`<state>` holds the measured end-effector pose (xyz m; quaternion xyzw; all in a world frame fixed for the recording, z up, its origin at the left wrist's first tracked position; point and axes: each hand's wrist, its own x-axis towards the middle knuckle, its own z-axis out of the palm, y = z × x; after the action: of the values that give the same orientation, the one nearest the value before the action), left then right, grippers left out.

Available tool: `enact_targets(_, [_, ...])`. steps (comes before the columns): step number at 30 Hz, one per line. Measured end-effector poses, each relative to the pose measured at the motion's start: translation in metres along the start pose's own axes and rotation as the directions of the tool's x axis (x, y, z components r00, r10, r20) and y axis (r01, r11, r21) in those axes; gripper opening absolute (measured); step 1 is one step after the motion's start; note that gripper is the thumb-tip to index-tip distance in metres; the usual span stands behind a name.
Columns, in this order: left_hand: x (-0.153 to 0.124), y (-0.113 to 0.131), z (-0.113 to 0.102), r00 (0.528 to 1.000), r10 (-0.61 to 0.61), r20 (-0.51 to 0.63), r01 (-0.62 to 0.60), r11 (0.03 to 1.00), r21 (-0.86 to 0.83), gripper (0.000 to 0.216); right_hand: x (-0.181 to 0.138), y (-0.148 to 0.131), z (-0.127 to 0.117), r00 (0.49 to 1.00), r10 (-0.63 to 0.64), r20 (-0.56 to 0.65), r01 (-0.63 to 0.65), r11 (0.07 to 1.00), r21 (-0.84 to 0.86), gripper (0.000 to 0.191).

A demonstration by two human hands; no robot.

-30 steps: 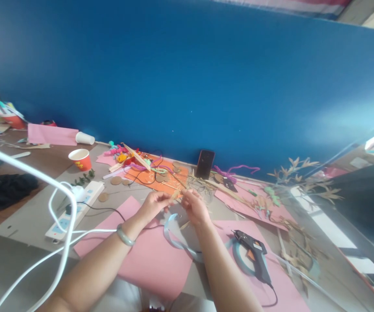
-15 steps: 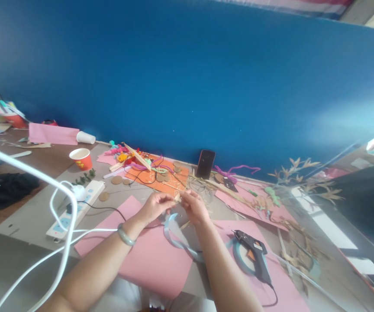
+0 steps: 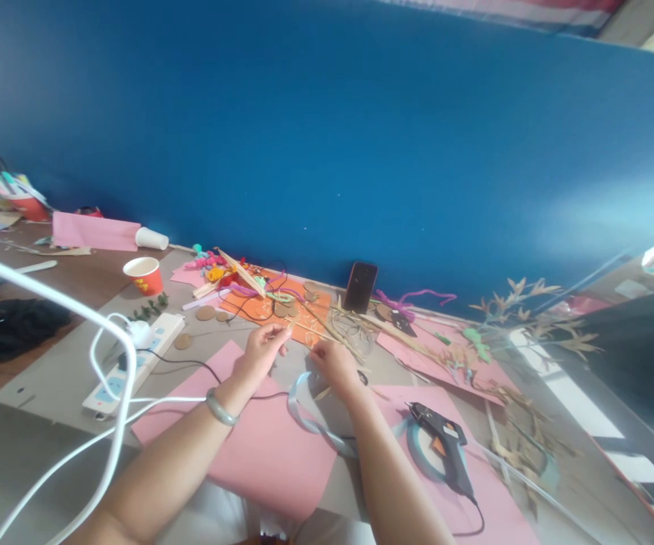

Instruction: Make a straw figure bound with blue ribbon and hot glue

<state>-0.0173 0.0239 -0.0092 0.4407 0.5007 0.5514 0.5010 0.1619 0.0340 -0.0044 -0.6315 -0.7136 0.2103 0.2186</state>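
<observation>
My left hand (image 3: pixel 263 354), with a pale bangle on its wrist, is closed in a pinch. A small straw-coloured strip (image 3: pixel 292 323) sticks out from its fingertips, above the orange sheet (image 3: pixel 259 309). To its right, a short gap away, my right hand (image 3: pixel 335 366) is closed with its fingers curled under; what it holds, if anything, is hidden. A small dark ring (image 3: pixel 362 377) shows beside the right hand, partly covered. Below the hands a light blue ribbon (image 3: pixel 298 412) curls over the pink paper (image 3: pixel 273 462).
A glue gun (image 3: pixel 443 443) lies at right over a ribbon roll (image 3: pixel 418 454). Dried twigs (image 3: pixel 523 299) spread far right. A phone (image 3: pixel 360 286) leans upright at the blue wall. At left are a paper cup (image 3: pixel 144 278), a power strip (image 3: pixel 134 363) and a white cable (image 3: pixel 126 424).
My hands have moved apart: the left went slightly left and up with the straw-coloured strip, while the right turned and its fingers curled in. The dark ring has come into sight.
</observation>
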Motion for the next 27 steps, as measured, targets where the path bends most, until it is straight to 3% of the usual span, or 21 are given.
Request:
enact_targets(3, [0.0, 0.001, 0.001, 1.0, 0.003, 0.007, -0.003, 1.0, -0.031, 0.026, 0.002, 0.002, -0.002, 1.0, 0.003, 0.031, -0.001, 0.999, -0.05, 0.016])
enact_targets(8, [0.0, 0.0, 0.003, 1.0, -0.028, 0.015, 0.028, 0.998, -0.059, 0.022, 0.012, 0.02, -0.011, 0.987, 0.014, -0.161, -0.062, 0.954, -0.294, 0.019])
enact_targets(10, [0.001, -0.003, 0.003, 0.999, -0.045, 0.018, 0.046, 0.997, -0.069, 0.021, 0.017, 0.027, -0.01, 0.982, -0.005, -0.187, -0.058, 0.942, -0.331, 0.02])
enact_targets(20, [0.004, -0.009, 0.004, 0.999, -0.018, 0.042, 0.024, 0.991, -0.134, 0.021, 0.029, 0.04, 0.007, 0.974, -0.088, -0.209, 0.006, 0.931, -0.366, 0.014])
enact_targets(27, [0.002, -0.001, 0.006, 0.997, -0.068, 0.026, 0.071, 0.977, -0.2, 0.028, 0.029, 0.041, 0.001, 0.948, -0.256, -0.191, 0.195, 0.938, -0.287, 0.015])
